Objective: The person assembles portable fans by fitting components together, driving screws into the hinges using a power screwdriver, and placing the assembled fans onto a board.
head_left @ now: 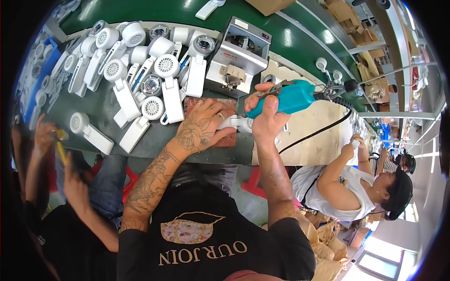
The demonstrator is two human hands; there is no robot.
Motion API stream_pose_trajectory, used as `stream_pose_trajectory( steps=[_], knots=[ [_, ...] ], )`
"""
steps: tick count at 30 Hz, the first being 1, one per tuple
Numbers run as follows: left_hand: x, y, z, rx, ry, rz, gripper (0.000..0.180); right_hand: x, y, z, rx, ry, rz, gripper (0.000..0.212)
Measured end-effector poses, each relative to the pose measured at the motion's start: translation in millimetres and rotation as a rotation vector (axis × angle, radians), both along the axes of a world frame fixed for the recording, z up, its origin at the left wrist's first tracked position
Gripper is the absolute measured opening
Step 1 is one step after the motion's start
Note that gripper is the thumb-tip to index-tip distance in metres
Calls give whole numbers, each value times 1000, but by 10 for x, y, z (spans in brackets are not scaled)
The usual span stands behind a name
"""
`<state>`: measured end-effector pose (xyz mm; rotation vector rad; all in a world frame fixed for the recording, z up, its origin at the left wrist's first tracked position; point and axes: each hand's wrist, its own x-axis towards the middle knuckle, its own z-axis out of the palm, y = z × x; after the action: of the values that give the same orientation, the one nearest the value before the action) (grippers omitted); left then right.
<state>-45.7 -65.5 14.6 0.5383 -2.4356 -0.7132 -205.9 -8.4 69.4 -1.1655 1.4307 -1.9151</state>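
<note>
A white handheld fan (244, 124) lies on a reddish mat (227, 141) at the near edge of the green bench. My left hand (204, 122) is closed over its body and presses it down, hiding most of it. My right hand (271, 119) grips a teal electric screwdriver (295, 96), tilted with its nose toward the fan. The screwdriver's tip is mostly hidden between my hands, so I cannot tell whether it touches a screw. Left of my hands lies a heap of similar white fans (126, 96), some with round grilles and some with open heads showing circuit boards.
A grey metal screw feeder (239, 56) stands just beyond my hands. The screwdriver's black cable (323, 129) runs over a cardboard sheet (309, 147) at right. A blue bin (35, 98) sits far left. Co-workers flank me: one holds a yellow tool (62, 150), another wears white (342, 192).
</note>
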Motion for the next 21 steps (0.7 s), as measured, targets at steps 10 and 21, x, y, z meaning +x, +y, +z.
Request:
stream_pose_trajectory(
  steps=[10,21],
  knots=[
    [-37,28,-12,-29,-3,5,46,22,16,-213,-54,18,1,45],
    [-12,13,55,31,-13,-26,41,21,-138,59,70,-13,-69,52]
  ],
)
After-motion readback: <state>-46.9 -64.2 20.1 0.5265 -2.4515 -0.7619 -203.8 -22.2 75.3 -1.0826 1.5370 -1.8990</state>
